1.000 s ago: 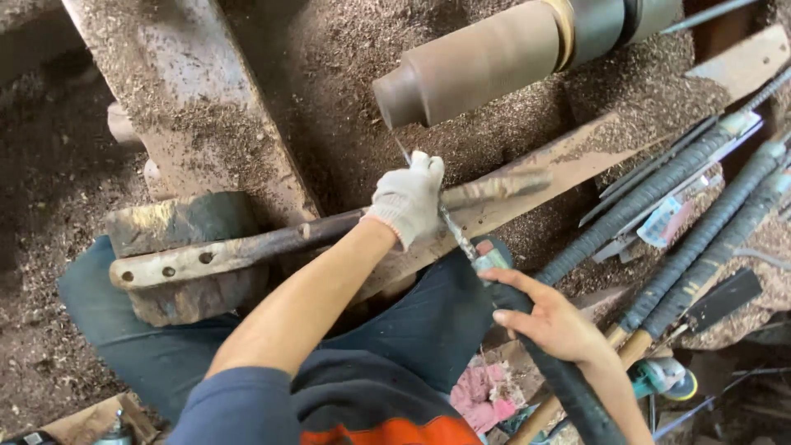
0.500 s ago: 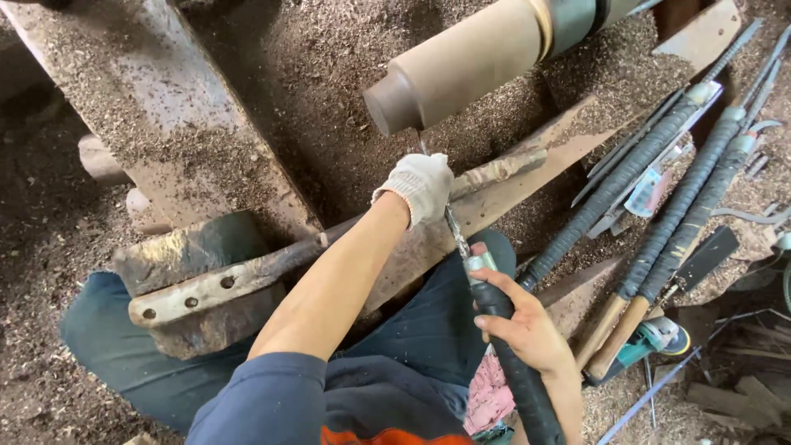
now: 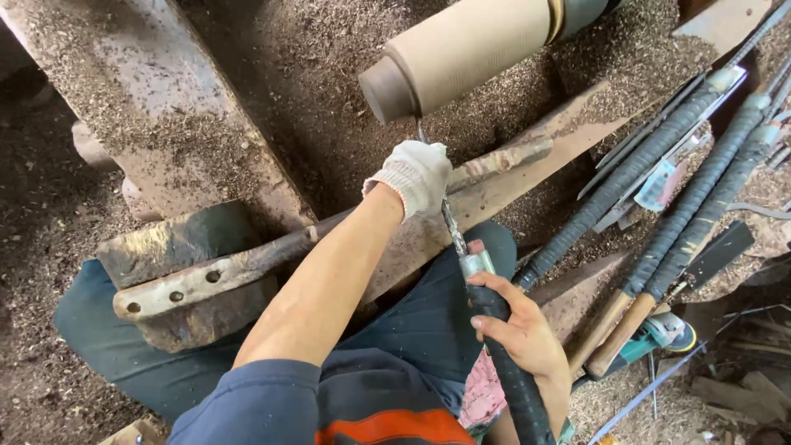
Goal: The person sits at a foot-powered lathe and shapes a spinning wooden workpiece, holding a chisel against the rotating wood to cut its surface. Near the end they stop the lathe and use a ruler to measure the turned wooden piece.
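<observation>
Now, here is how things look.

Left hand: the left hand (image 3: 418, 175) wears a white glove. It is closed around the thin metal blade of the long tool (image 3: 451, 231) and presses it down on the flat metal rest bar (image 3: 247, 276).

Right hand: the right hand (image 3: 519, 330) is bare. Its fingers (image 3: 494, 288) wrap around the black wrapped handle (image 3: 515, 375), low down by the person's lap. The grip looks firm.

Tool tip: the tip of the long tool sits right at the flat end of the round wooden log (image 3: 461, 53), just under its edge. I cannot tell if it is touching the wood.

What changed: half a second ago the gloved hand was in the same spot on the bar, and the tip was already up by the log. The bare hand has kept its hold on the handle too. The camera has leaned in closer, so the log end looks nearer the middle.

What that means: both hands look set and steady, so the cutting at the log end seems to be under way or just about to begin.

Around it: wood chips (image 3: 297, 107) lie thick on the machine bed. More long wrapped tools (image 3: 659, 156) lean at the right, well apart from the hands.
</observation>
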